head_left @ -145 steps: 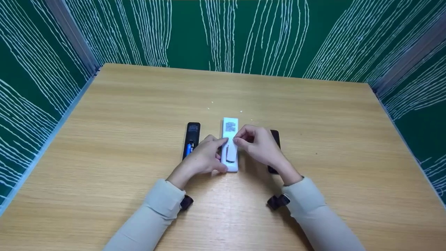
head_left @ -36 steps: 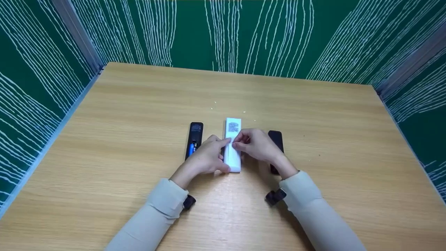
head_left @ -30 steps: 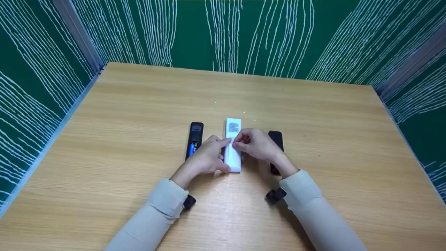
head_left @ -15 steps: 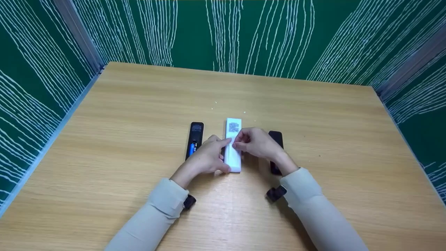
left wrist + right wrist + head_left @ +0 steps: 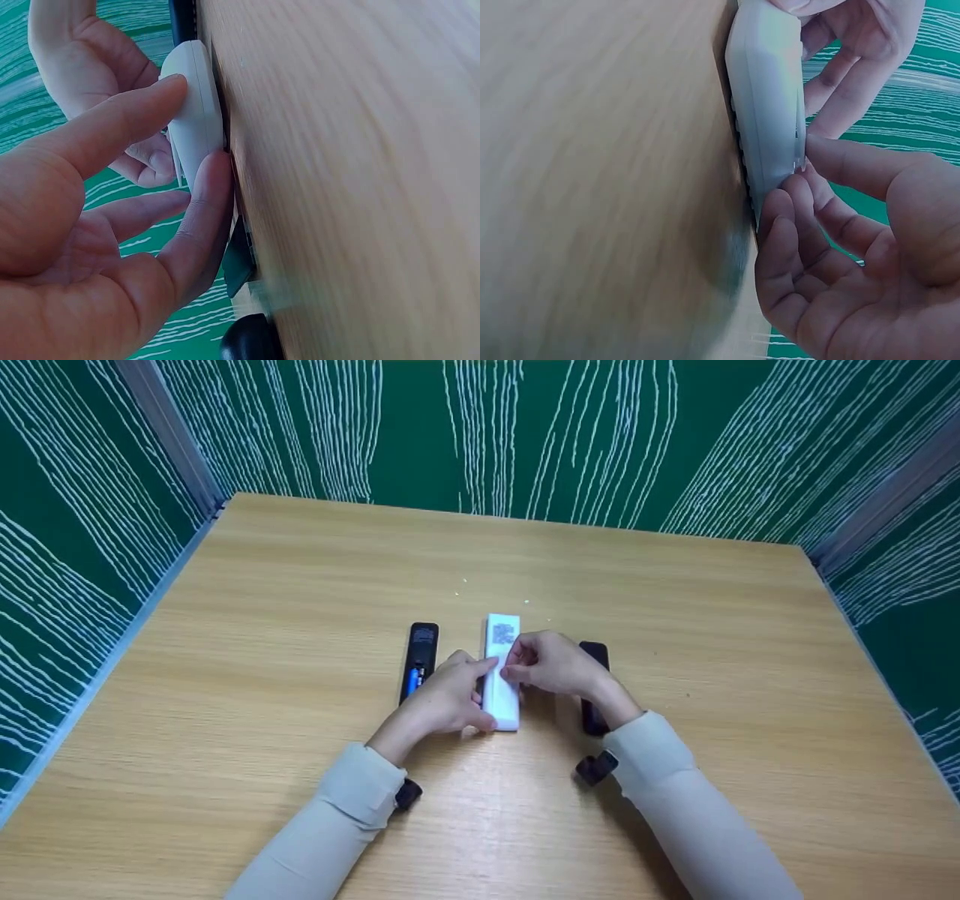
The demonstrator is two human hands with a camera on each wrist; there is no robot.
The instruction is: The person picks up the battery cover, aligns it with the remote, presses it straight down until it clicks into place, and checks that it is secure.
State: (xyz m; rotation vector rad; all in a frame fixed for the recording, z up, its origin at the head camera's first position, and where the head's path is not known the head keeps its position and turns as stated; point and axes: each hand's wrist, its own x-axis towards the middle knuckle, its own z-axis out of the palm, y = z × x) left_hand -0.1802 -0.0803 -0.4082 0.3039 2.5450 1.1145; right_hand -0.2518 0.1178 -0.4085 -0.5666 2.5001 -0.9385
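A white remote control (image 5: 505,709) lies face down on the table in the head view, its printed label at the far end. My left hand (image 5: 448,694) grips it along the left side, the thumb near the close end and a finger on the back. With thumb and fingertips my right hand (image 5: 553,664) pinches the far end of its battery cover (image 5: 802,124). In the right wrist view this cover end stands slightly off the body. Whether batteries are inside is hidden.
To the left lies a black remote (image 5: 424,641) with its battery bay uncovered and a blue battery (image 5: 412,681) showing. Another black remote (image 5: 595,724) lies right, partly under my right hand. Small white bits (image 5: 526,601) dot the wooden table (image 5: 300,585). Green, white-streaked walls surround it.
Several seconds ago the battery cover sat askew on the white remote; now it lies nearly in line with the back. Lately only my right wrist and forearm have shifted slightly.
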